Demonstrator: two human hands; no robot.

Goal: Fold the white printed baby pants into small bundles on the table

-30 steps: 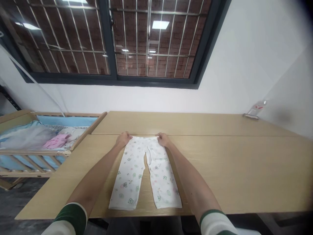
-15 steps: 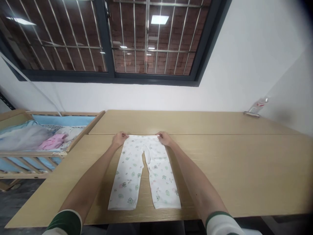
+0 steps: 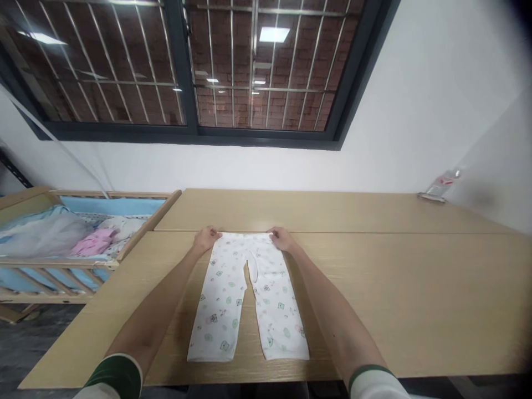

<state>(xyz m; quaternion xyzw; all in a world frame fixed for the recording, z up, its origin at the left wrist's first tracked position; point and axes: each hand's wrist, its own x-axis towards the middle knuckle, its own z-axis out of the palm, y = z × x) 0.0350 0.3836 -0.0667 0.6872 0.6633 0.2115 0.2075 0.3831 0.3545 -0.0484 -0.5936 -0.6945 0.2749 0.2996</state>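
White baby trousers (image 3: 233, 293) with small green prints lie flat on the wooden table (image 3: 394, 288), legs pointing toward me. My left hand (image 3: 205, 239) pinches the left corner of the waistband, fingers closed on the cloth. At the right corner of the waistband, my right hand (image 3: 281, 239) grips the fabric the same way. Both arms reach forward along the trousers' outer sides.
A wooden crib (image 3: 62, 244) holding blue bedding, grey netting and pink clothes (image 3: 93, 241) stands against the table's left edge. A small plastic stand (image 3: 436, 188) sits at the far right corner by the wall. A barred window fills the wall above.
Both hands keep hold of the waistband corners. The trousers have barely shifted; the view moved slightly.
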